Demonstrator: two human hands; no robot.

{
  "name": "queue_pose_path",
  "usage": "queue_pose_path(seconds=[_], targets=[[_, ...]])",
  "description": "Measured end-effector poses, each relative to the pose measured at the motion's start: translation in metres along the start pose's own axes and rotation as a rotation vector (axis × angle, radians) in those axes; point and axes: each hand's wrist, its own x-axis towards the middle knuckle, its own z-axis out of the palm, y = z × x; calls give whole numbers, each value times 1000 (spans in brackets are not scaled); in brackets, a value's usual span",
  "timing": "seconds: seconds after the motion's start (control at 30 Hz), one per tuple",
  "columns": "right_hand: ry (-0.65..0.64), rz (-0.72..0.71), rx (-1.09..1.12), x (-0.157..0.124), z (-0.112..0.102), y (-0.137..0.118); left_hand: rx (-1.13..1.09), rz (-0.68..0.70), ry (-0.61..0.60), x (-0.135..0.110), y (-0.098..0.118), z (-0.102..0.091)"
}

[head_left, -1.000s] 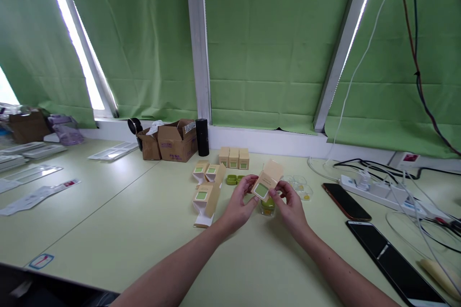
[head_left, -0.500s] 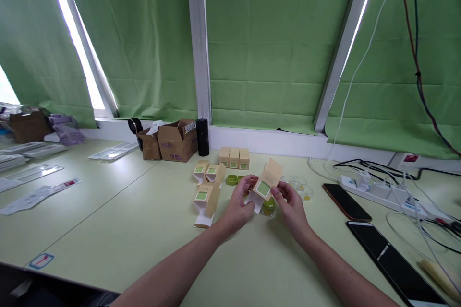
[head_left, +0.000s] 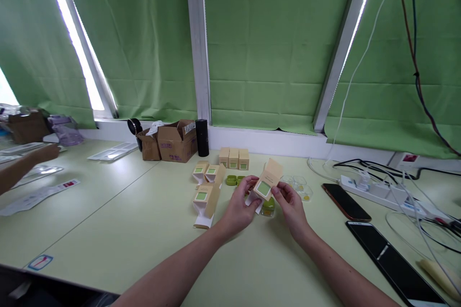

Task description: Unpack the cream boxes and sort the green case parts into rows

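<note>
Between my two hands is a small tan cardboard box (head_left: 265,183) with a green label window, its flap standing up and a white inner flap hanging below. My left hand (head_left: 240,205) grips its left side, while my right hand (head_left: 290,206) pinches its right edge. Just beneath it on the table sits a green-lidded clear container (head_left: 268,207), partly covered by the box. Left of my hands lie several open boxes of the same kind (head_left: 206,199). Farther back, three closed boxes (head_left: 234,158) stand in a row, with green lids (head_left: 231,180) in front of them.
Clear round plastic pieces (head_left: 299,187) lie beyond my right hand. To the right are a phone (head_left: 346,201), a larger dark-screened device (head_left: 392,261) and a power strip (head_left: 382,192) with cables. Brown cartons (head_left: 177,141) and a black cylinder (head_left: 202,137) stand at the back. Another person's hand (head_left: 45,153) shows far left.
Another person's hand and forearm have come into view at the far left. My left fingers have shifted slightly at the box's lower flap; the box stays in nearly the same place.
</note>
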Motion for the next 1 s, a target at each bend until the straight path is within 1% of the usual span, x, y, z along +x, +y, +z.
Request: queue_pose_path(seconds=[0.13, 0.33, 0.47, 0.53, 0.73, 0.87, 1.0], targets=[[12, 32, 60, -1, 1, -2, 41, 6, 6, 0, -4, -1], [50, 64, 75, -1, 2, -10, 112, 70, -71, -5, -7, -5], [61, 88, 79, 0, 1, -11, 213, 80, -58, -7, -4, -7], [59, 90, 79, 0, 1, -11, 229, 73, -43, -7, -5, -7], [35, 78, 82, 0, 5, -9, 102, 61, 21, -5, -12, -5], [-8, 55, 93, 0, 6, -8, 70, 47, 39, -2, -9, -2], [-32, 54, 106, 0, 5, -11, 16, 0, 36, -1, -6, 0]])
